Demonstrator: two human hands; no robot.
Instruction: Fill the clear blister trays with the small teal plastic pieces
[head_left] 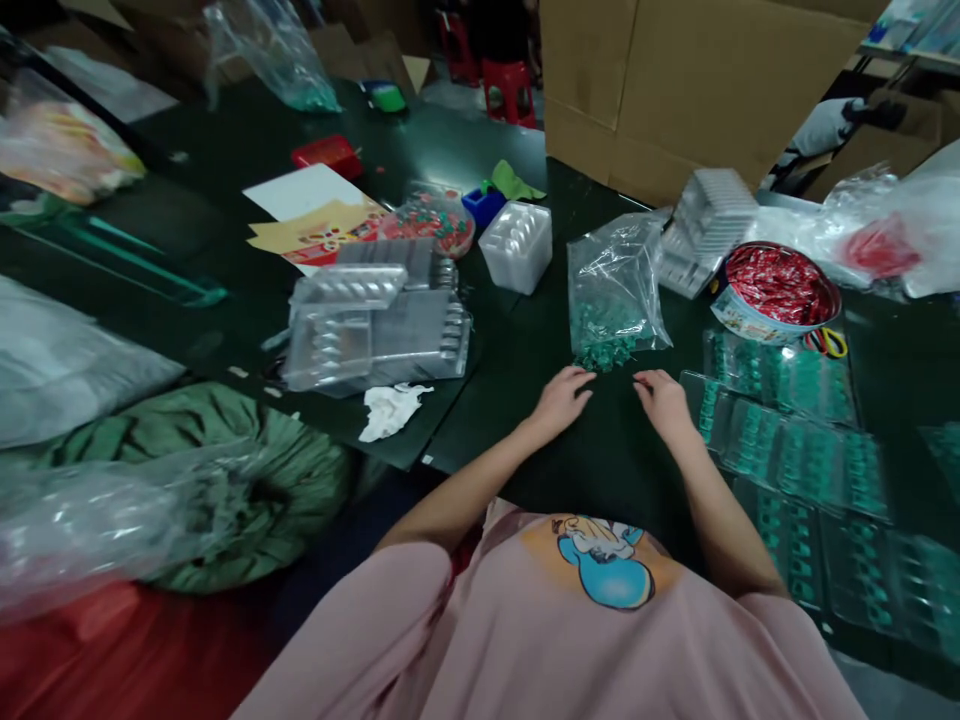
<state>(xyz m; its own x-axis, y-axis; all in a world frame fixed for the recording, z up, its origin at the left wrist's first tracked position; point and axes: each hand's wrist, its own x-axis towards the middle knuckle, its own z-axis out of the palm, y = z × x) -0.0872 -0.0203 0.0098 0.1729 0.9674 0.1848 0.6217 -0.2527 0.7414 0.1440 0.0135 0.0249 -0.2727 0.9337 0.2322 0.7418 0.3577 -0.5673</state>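
A clear plastic bag (616, 275) lies on the dark table with small green pieces (606, 353) inside and spilling from its near edge. My left hand (562, 400) is at the left of the spilled pieces, thumb and fingers apart, fingertips close to them. At the right of the pile, my right hand (664, 400) has its fingers bent and close together; whether a small piece is between its fingertips is too small to tell. Clear trays filled with green pieces (795, 450) lie in rows to the right of my right hand.
Stacked clear trays (375, 330) and a crumpled white tissue (391, 410) are on the left. A round tin of red wrapped pieces (784, 285), yellow-handled scissors (832, 343) and more stacked trays (712, 220) stand back right. Behind rises a large cardboard box (690, 90).
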